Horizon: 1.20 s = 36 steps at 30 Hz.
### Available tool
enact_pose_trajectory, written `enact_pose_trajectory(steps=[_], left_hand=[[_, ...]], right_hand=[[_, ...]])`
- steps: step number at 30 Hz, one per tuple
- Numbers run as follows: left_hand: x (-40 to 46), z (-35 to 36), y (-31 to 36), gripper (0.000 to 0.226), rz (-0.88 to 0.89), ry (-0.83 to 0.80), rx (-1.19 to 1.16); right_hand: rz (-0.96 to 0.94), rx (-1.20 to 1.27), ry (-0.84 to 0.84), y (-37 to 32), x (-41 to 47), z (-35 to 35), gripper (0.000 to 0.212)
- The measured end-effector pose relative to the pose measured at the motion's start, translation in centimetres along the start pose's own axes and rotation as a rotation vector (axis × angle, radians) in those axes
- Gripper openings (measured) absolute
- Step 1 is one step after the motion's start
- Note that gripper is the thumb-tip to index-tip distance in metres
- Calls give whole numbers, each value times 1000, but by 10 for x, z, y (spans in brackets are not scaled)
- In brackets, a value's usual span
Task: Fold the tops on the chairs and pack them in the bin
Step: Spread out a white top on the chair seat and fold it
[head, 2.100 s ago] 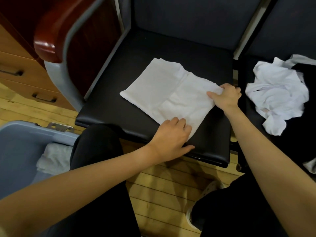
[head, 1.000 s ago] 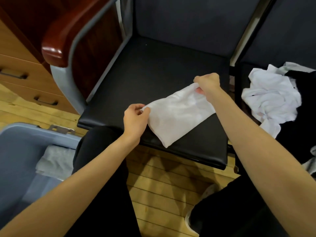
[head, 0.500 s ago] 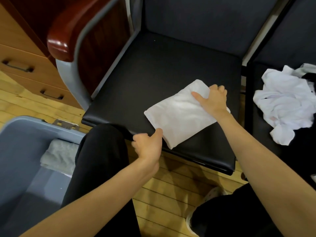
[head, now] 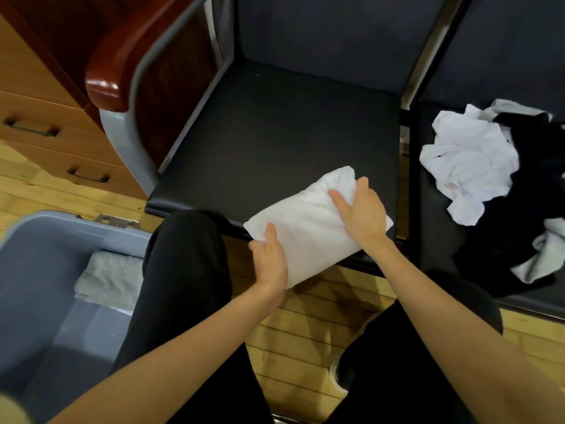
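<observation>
A folded white top (head: 308, 223) lies half over the front edge of the black chair seat (head: 275, 139). My left hand (head: 270, 260) grips its near left end, thumb on top and fingers underneath. My right hand (head: 360, 209) grips its far right end, fingers curled over the fabric. The grey bin (head: 39, 264) stands on the floor at the left with a folded grey top (head: 108, 280) inside. Unfolded tops lie heaped on the right chair: a white one (head: 467, 160) and a black one (head: 538, 185).
A red wooden armrest (head: 122, 62) and its grey metal frame rise left of the seat. Wooden drawers (head: 39, 117) stand at the far left. My knees in black trousers (head: 186, 270) sit between the bin and the chairs, above a plank floor.
The white top was folded once more into a small packet. It has slid toward me over the seat's front edge, and my left hand has taken hold of its near end.
</observation>
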<state>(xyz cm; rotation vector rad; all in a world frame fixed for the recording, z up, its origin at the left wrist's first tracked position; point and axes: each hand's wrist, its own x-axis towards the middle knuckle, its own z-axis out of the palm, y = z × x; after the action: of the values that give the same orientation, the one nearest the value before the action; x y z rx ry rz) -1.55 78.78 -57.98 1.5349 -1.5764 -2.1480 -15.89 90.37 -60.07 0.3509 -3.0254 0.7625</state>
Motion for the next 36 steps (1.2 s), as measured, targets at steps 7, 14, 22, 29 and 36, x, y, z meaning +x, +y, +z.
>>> enact_pose_trajectory(steps=[7,14,22,29,36], left_hand=[[-15,-19,45,15,324,22,181],[-18,-117,118,18,632,49,118],[-9,-290,139,17,747,316,159],[24,-425,104,30,624,464,199],[81,-498,29,25,379,467,350]], right_hand=[[59,150,-24,-33,-18,-37,54],[-60,465,46,-145,-38,-68,41],[-192,721,-227,-291,-84,-36,47],[-203,702,-440,-369,-140,60,65],[9,400,-706,-373,-207,184,66]])
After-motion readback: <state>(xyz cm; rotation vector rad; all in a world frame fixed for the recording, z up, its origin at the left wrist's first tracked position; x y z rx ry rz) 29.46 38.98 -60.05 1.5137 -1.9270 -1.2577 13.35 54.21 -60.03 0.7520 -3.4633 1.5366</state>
